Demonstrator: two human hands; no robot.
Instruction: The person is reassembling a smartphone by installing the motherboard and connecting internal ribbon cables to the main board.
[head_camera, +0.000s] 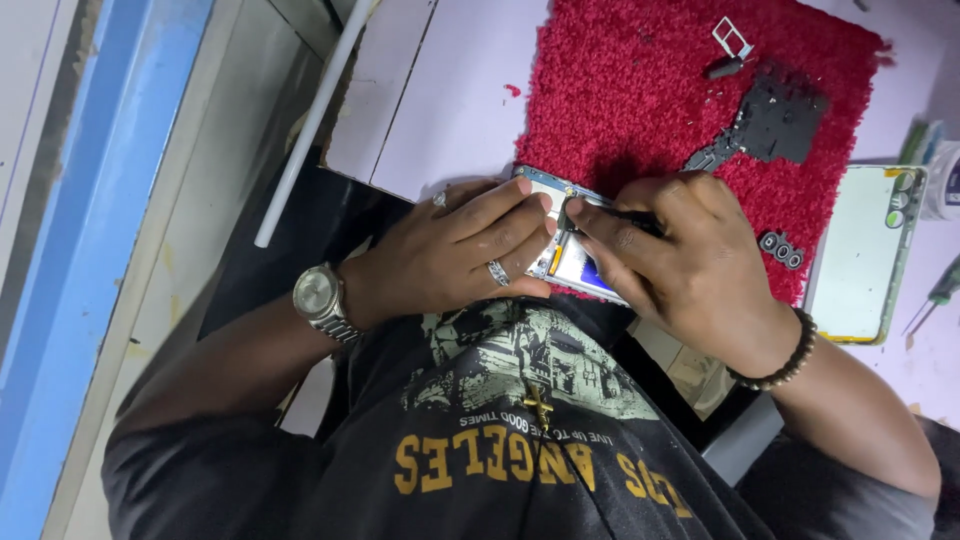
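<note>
Opened phone (565, 255) at red mat (640, 90) edge, clasped between both hands: left hand (455, 250) gripping phone's side, right hand (680, 255) pinching dark tool (620, 215) onto it. One phone, one tool, two hands.

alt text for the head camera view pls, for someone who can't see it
Two hands work on an opened phone at the edge of a red mat: the left hand steadies it, the right hand presses a dark tool into it. Removed parts and a back cover lie nearby.
</note>
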